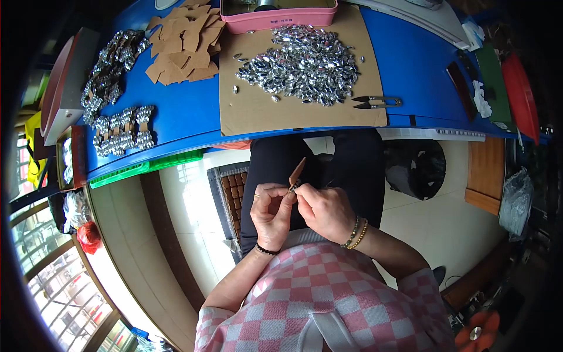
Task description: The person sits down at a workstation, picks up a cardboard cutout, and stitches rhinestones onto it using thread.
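Over my lap, my left hand (273, 216) is closed in a pinch on a small brown cut piece (298, 171), whose pointed end sticks up above the fingers. My right hand (326, 212) meets it there, thumb and fingers pressed together against the lower end of the piece. Whatever the right fingertips hold is too small and hidden to name. On the table ahead lies a heap of silver faceted rhinestones (305, 67) on a cardboard sheet (252, 114). To its left is a pile of similar brown cut pieces (187, 44).
Thread snips (378, 102) rest on the cardboard's right edge. A pink tin (278, 20) stands behind the rhinestones. Brown pieces covered in silver stones (124, 130) lie at the left of the blue table (404, 70). A black bag (416, 169) sits on the floor.
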`<state>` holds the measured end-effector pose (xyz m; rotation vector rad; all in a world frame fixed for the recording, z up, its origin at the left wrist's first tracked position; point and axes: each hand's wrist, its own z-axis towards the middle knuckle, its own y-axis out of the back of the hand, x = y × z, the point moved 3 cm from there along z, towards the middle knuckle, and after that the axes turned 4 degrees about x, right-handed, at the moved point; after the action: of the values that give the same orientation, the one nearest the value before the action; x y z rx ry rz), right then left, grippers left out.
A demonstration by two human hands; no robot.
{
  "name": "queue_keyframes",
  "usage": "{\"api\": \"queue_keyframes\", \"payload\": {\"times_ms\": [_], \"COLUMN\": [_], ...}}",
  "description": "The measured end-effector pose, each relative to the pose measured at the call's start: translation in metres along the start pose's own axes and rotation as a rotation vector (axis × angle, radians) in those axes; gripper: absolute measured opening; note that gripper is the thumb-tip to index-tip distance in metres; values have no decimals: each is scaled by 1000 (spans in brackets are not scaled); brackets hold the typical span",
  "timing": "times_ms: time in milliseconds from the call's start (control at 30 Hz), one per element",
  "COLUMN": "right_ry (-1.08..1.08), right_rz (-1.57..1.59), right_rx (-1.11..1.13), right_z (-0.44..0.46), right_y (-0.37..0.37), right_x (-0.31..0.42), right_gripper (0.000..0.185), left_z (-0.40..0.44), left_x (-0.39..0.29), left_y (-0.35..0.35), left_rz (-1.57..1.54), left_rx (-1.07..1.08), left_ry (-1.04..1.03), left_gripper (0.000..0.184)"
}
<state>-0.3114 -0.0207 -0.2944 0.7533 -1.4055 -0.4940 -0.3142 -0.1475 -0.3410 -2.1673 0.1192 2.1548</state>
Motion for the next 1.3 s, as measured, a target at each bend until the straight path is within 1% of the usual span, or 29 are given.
{"api": "queue_keyframes", "payload": {"times_ms": [33,133,233,267,300,333,367,400,467,500,567,600,633,667,733,767,833,867,900,933,967,1000,1033,1067,1133,1200,1267,1300], "right_ry": [-20,-59,-488,-487,-439,-390,-392,-294,-95,-95,-24,14,16,-70,-251,-252,-368,-426,-425,-469,-515,-561,-563,-508,-387,-425,-401,-453], "right_rz": [43,127,779,781,663,543,542,584,662,662,732,769,774,899,1140,1140,1242,1291,1290,1389,1486,1578,1579,1732,2032,1921,1902,1827], "right_rx": [-25,-74,160,161,69,-21,-21,77,270,266,390,453,454,488,546,541,365,278,278,146,12,-127,-127,-149,-182,-346,-507,-609], "right_z": [0,1,2,2,1,4,6,11,14,13,14,15,16,14,8,6,2,1,2,4,5,5,2,-2,-13,-30,-57,-74], "right_y": [-5,-9,-11,-9,-3,4,7,10,14,14,7,3,0,-3,-8,-9,-13,-14,-14,-12,-10,-10,-10,-9,0,25,53,68], "right_x": [-4,-10,-25,-37,-57,-67,-71,-69,-64,-64,-61,-58,-55,-54,-51,-50,-54,-55,-55,-58,-59,-61,-64,-70,-87,-111,-146,-164], "right_gripper": [8,6,8,8,10,13,13,14,15,15,14,14,14,16,19,19,17,16,16,16,16,15,15,15,14,14,13,13], "left_z": [0,2,0,0,2,5,8,10,11,12,14,15,16,15,15,16,15,12,9,8,7,6,5,5,9,12,17,19], "left_x": [-1,-8,-4,-5,-7,-16,-25,-31,-35,-36,-37,-37,-36,-36,-38,-39,-38,-32,-26,-21,-21,-18,-15,-12,-11,-9,-8,-8], "left_y": [0,0,2,3,5,5,4,2,-1,-2,1,3,6,6,5,3,1,1,1,1,3,5,8,9,14,26,43,51], "left_rz": [1,151,156,159,161,209,255,301,283,270,266,302,337,369,358,345,330,239,149,61,63,-62,-190,-320,-357,-418,-424,-433], "left_rx": [1,-2,28,43,43,101,162,225,265,298,327,353,380,410,410,405,401,439,473,505,503,518,532,544,548,545,529,521], "left_ry": [0,-54,-61,-64,-64,-113,-160,-210,-205,-198,-192,-222,-250,-278,-260,-246,-230,-108,13,134,136,295,451,602,597,598,610,621], "left_gripper": [12,12,13,14,14,14,15,15,16,16,17,16,16,16,15,13,12,11,9,8,8,7,7,7,7,7,7,7]}}
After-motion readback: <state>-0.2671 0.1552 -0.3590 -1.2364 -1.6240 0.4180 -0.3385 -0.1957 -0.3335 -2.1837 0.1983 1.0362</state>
